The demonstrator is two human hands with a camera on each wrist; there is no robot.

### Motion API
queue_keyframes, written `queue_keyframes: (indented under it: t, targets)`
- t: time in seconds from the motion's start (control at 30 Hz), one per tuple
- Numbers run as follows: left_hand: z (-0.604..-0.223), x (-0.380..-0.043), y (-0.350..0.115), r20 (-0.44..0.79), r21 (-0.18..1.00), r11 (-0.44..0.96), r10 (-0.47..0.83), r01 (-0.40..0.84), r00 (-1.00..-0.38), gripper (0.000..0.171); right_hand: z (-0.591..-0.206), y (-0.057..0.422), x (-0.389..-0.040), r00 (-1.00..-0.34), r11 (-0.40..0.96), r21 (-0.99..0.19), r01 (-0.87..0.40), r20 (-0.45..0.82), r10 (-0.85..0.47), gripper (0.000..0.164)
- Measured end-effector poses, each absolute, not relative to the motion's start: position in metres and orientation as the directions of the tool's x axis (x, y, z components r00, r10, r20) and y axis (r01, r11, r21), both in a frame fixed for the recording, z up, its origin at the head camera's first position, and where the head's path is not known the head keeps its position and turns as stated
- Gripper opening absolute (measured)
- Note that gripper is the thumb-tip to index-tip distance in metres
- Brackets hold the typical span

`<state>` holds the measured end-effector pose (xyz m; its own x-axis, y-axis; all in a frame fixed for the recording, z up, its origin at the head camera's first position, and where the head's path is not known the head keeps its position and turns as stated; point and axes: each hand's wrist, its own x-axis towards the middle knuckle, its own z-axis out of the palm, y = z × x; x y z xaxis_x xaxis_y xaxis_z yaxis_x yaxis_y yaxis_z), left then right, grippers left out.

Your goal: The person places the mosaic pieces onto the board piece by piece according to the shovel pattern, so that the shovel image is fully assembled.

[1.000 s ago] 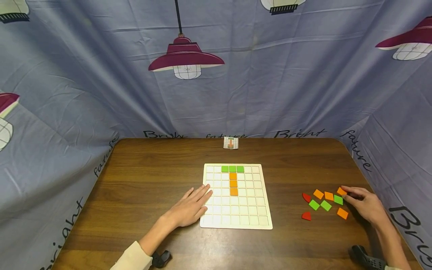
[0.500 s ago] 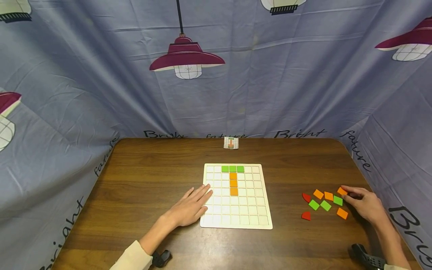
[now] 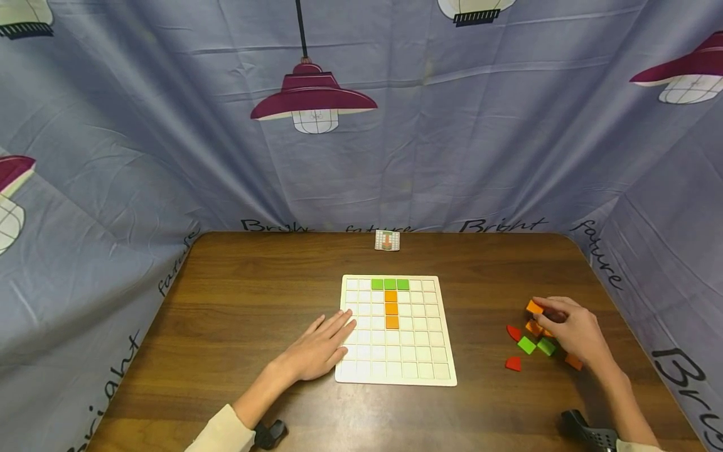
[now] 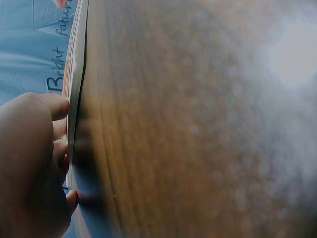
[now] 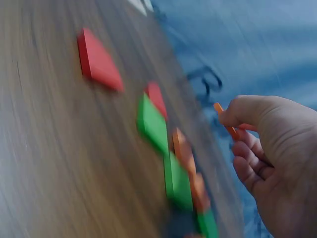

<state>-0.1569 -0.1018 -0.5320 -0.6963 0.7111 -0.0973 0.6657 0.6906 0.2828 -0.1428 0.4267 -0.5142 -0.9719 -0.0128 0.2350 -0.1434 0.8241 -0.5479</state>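
My left hand (image 3: pixel 319 345) lies with straight fingers over the left edge of a white grid board (image 3: pixel 418 371); the left wrist view shows the board's edge (image 4: pixel 78 84) side-on. At the right, my right hand (image 3: pixel 576 329) pinches an orange square tile (image 3: pixel 534 307) between thumb and finger, lifted off the table as seen in the right wrist view. Beneath it are loose tiles: green squares (image 3: pixel 526 345), rounded red pieces (image 3: pixel 513 363) and orange squares (image 3: pixel 533 328), some partly hidden by the hand. On the board, three green tiles (image 3: pixel 390 284) form a top row above three orange tiles (image 3: pixel 391 309) in a column.
A small card with a printed grid pattern (image 3: pixel 387 240) lies at the back edge of the wooden table (image 3: pixel 254 276). Bluish cloth (image 3: pixel 452 157) printed with lamps and lettering hangs behind and at the sides.
My right hand has picked up the farthest-right orange tile and carried it left, above the other loose tiles. The left hand and the board stay put.
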Motion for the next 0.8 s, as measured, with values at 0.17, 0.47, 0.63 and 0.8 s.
queue_keyframes:
  t: [0.17,0.47,0.63,0.8]
  targets:
    - [-0.532,-0.157,-0.101,-0.098,0.288,0.691,0.71,0.663,-0.697,0.057,-0.504,0.391,-0.148,-0.967,0.794,-0.573,-0.203,0.245,-0.07,0.034]
    - [-0.529,-0.156,-0.101,-0.107,0.297,0.69,0.711,0.66,-0.696,0.057,-0.501,0.328,-0.155,-0.945,0.74,-0.593,-0.318,0.259,-0.198,0.033]
    - [-0.529,-0.156,-0.102,-0.106,0.293,0.692,0.709,0.66,-0.697,0.057,-0.501,0.288,-0.158,-0.94,0.696,-0.633,-0.34,0.197,-0.28,0.036]
    - [-0.53,-0.157,-0.102,-0.101,0.286,0.69,0.711,0.664,-0.695,0.057,-0.501,0.261,-0.162,-0.929,0.645,-0.678,-0.352,0.171,-0.328,0.034]
